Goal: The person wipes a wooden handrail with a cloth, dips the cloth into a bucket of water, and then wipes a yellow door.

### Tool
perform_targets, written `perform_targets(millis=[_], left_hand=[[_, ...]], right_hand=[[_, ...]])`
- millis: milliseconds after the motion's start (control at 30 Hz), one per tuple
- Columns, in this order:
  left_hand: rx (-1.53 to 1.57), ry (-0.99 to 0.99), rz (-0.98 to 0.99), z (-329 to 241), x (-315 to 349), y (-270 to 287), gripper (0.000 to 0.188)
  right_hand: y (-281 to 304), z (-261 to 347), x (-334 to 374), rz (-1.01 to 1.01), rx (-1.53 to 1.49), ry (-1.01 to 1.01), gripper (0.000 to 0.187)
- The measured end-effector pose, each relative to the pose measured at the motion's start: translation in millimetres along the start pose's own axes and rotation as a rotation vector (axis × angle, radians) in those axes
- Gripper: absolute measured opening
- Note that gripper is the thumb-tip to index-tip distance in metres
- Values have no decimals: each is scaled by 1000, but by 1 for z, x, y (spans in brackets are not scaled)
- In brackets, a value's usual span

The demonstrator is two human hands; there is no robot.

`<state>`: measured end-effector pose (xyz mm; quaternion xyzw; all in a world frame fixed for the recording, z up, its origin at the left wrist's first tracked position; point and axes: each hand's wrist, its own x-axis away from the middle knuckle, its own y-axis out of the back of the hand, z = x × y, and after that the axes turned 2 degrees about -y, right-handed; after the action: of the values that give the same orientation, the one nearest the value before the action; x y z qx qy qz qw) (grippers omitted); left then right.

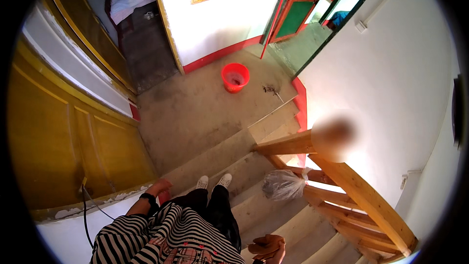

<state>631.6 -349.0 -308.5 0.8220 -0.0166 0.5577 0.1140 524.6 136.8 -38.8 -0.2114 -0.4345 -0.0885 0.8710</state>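
My left hand (160, 186) hangs low beside the left wall with a black band at its wrist. Its fingers look loosely stretched, and I see nothing in them. At the lower edge, my right hand (277, 253) is closed on a soft, folded brown cloth (265, 247). My feet, in white shoes (224, 180), stand on the concrete stairs (250, 194). A red bucket (235, 88) stands on the landing below, and what is inside it is hard to make out.
A wooden railing (361, 193) runs down the right side, with a clear plastic bag (283, 185) tied to it. Near the bucket lies a dark clump (269, 89) with a thin stick. Yellow doors (53, 132) line the left; a green door (299, 17) is open at the back.
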Motion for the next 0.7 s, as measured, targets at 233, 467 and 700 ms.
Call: perform_targets(millis=[233, 467, 700], left_hand=[[271, -232, -160, -75, -19, -35, 29], [0, -191, -45, -91, -91, -31, 37], [169, -200, 20, -82, -156, 17, 31]], right_hand=[[9, -3, -107, 180, 226, -195, 41], [-12, 6, -202, 230, 419, -237, 38], [-33, -34, -280, 252, 497, -219, 36]])
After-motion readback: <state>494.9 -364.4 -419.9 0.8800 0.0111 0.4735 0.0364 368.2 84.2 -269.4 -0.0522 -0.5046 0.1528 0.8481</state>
